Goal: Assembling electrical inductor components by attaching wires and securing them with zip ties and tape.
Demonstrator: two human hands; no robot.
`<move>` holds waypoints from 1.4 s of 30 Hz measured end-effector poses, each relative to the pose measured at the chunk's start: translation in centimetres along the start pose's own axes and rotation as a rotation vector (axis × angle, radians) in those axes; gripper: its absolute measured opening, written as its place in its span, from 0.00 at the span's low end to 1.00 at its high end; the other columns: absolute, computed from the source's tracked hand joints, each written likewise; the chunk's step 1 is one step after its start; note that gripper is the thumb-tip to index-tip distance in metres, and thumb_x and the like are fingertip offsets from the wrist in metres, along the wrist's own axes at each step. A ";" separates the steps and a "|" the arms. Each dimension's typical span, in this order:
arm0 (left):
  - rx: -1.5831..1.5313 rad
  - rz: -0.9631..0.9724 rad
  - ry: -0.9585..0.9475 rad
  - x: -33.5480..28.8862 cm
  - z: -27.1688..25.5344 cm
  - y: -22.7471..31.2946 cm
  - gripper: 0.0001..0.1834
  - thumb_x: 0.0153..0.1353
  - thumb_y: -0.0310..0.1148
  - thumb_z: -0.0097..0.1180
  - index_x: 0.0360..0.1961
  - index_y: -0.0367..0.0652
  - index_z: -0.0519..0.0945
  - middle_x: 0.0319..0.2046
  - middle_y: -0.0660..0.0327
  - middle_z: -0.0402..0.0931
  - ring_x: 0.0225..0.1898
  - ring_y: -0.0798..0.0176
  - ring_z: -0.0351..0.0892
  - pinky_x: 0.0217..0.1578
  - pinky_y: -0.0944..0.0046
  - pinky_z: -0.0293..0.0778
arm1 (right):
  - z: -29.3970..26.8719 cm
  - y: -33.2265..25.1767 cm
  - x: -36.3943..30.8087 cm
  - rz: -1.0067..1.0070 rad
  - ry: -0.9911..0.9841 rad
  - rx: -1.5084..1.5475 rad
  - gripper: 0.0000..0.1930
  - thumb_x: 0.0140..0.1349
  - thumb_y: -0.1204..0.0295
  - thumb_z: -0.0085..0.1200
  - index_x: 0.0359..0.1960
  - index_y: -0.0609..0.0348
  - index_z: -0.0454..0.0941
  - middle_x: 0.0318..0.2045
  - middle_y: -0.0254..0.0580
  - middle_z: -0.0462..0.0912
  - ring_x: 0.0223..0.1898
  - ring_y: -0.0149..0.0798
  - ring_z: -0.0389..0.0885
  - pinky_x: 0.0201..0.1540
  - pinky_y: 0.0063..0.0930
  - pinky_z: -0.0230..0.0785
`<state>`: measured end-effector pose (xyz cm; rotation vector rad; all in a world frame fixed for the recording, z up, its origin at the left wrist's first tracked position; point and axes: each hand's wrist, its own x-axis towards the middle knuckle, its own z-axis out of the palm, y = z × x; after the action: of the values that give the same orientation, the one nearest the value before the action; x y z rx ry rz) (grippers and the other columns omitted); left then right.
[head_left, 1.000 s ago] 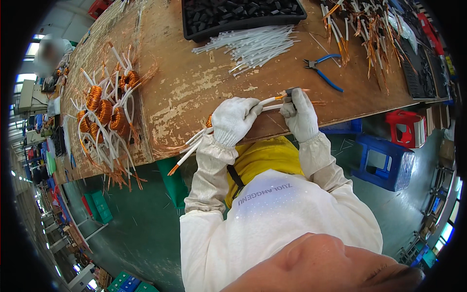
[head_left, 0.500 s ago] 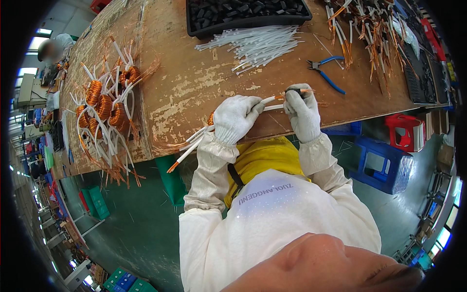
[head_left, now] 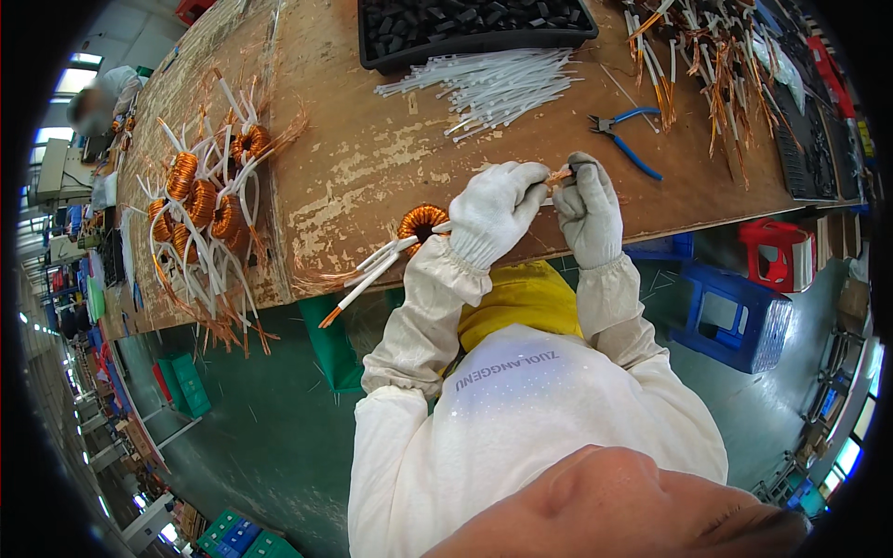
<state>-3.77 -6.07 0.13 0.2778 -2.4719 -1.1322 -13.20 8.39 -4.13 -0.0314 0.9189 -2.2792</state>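
- Plainly, the work sits at the near edge of a brown table, its top scuffed to pale, flaking patches.
- One copper-wound coil lies there, just beside the left wrist, white leads trailing from it.
- The left hand, in a white glove, has thumb and fingertips pressed together on a lead; the glove hides most of it.
- The right hand, gloved too, pinches by the bare copper end, its other fingers curled.
- Farther back lie loose white cable ties, a black tray of small black pieces and blue-handled cutters.
- A cluster of coils stands at left; bundled wires spread at upper right.
- Below, a green floor carries a blue stool, a red stool and a teal box.
- Another person is at upper left.
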 end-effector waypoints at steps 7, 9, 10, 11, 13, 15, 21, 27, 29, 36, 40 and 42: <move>-0.048 0.046 0.091 0.0 1.7 -0.8 0.13 0.64 0.26 0.63 0.50 0.47 0.86 0.26 0.60 0.77 0.24 0.62 0.75 0.28 0.61 0.73 | -2.0 -3.1 0.5 -0.091 0.072 0.049 0.12 0.76 0.63 0.54 0.51 0.57 0.80 0.37 0.32 0.79 0.24 0.20 0.61 0.29 0.17 0.58; -0.011 0.003 0.041 0.3 1.5 -0.4 0.13 0.65 0.26 0.62 0.51 0.45 0.86 0.27 0.60 0.78 0.25 0.64 0.77 0.30 0.63 0.74 | -2.0 -5.4 0.9 -0.102 0.193 -0.911 0.13 0.73 0.63 0.57 0.49 0.59 0.80 0.40 0.34 0.82 0.29 0.24 0.71 0.35 0.20 0.66; 0.023 -0.038 -0.005 0.4 1.4 -0.2 0.14 0.66 0.26 0.61 0.52 0.44 0.85 0.28 0.60 0.80 0.27 0.65 0.78 0.31 0.64 0.74 | -3.2 -5.4 1.9 -0.365 0.058 -1.291 0.16 0.70 0.62 0.59 0.52 0.60 0.79 0.45 0.41 0.83 0.39 0.37 0.82 0.44 0.31 0.74; 0.023 -0.033 -0.010 0.4 1.5 -0.2 0.14 0.66 0.26 0.61 0.52 0.44 0.85 0.28 0.60 0.80 0.27 0.65 0.78 0.31 0.64 0.74 | -3.1 -5.6 2.6 -0.368 0.064 -1.288 0.16 0.70 0.62 0.59 0.52 0.60 0.79 0.45 0.41 0.83 0.39 0.37 0.82 0.44 0.31 0.74; -0.220 -0.173 -0.015 0.2 1.5 -0.4 0.14 0.69 0.26 0.58 0.53 0.39 0.84 0.34 0.60 0.84 0.33 0.70 0.80 0.36 0.67 0.77 | -2.7 -5.8 3.6 -0.250 -0.122 -1.909 0.19 0.67 0.63 0.60 0.56 0.56 0.79 0.49 0.49 0.82 0.48 0.51 0.83 0.52 0.43 0.74; -0.345 -0.337 -0.101 0.1 0.8 -0.3 0.14 0.71 0.27 0.56 0.55 0.35 0.82 0.41 0.59 0.85 0.39 0.72 0.81 0.42 0.69 0.78 | -3.2 -6.2 4.3 -0.261 -0.146 -1.893 0.21 0.66 0.62 0.60 0.58 0.52 0.79 0.53 0.53 0.80 0.52 0.58 0.81 0.55 0.47 0.74; -0.352 -0.305 -0.152 -0.6 0.4 -0.3 0.14 0.71 0.27 0.56 0.55 0.34 0.79 0.44 0.58 0.84 0.43 0.69 0.81 0.47 0.68 0.78 | 2.3 -11.1 3.4 -0.779 -0.394 -1.593 0.20 0.62 0.78 0.60 0.56 0.53 0.81 0.52 0.50 0.81 0.48 0.54 0.84 0.50 0.37 0.78; -0.390 -0.434 -0.120 -0.4 0.1 -0.1 0.13 0.70 0.28 0.57 0.53 0.35 0.80 0.41 0.57 0.85 0.41 0.67 0.83 0.46 0.66 0.79 | 5.6 -6.4 1.4 -0.903 -0.806 -2.139 0.11 0.55 0.72 0.61 0.40 0.53 0.82 0.38 0.39 0.80 0.28 0.41 0.83 0.29 0.34 0.78; -0.146 -0.445 -0.177 -0.2 0.7 -0.1 0.13 0.69 0.31 0.58 0.52 0.37 0.81 0.39 0.54 0.86 0.40 0.65 0.84 0.45 0.64 0.79 | 4.7 -5.4 1.8 -0.952 -0.759 -2.325 0.08 0.54 0.69 0.60 0.36 0.52 0.81 0.34 0.36 0.78 0.26 0.39 0.82 0.26 0.33 0.77; -0.112 -0.270 -0.175 -0.8 1.4 -0.5 0.12 0.69 0.36 0.59 0.48 0.42 0.83 0.36 0.51 0.85 0.37 0.55 0.86 0.41 0.58 0.80 | 2.6 -8.3 2.4 -0.815 -0.913 -2.329 0.03 0.56 0.70 0.58 0.32 0.50 0.79 0.30 0.36 0.76 0.28 0.42 0.82 0.30 0.36 0.77; -0.081 -0.355 -0.138 -0.7 -1.0 -0.6 0.13 0.70 0.37 0.58 0.50 0.43 0.82 0.36 0.53 0.85 0.37 0.56 0.86 0.40 0.59 0.80 | -0.8 -13.8 4.2 -0.707 -0.657 -2.397 0.06 0.58 0.74 0.56 0.38 0.52 0.80 0.36 0.41 0.80 0.31 0.50 0.82 0.36 0.42 0.76; -0.064 -0.404 -0.137 -0.3 -2.0 -1.6 0.13 0.70 0.38 0.57 0.50 0.43 0.82 0.36 0.53 0.86 0.38 0.57 0.86 0.41 0.59 0.80 | -0.9 -15.1 4.6 -0.701 -0.618 -2.369 0.09 0.59 0.76 0.55 0.41 0.52 0.81 0.40 0.41 0.82 0.31 0.51 0.82 0.36 0.43 0.76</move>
<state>-2.61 -8.32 0.03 0.7293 -2.5612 -1.4276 -25.72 14.19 3.62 -1.9523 2.6130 -0.0918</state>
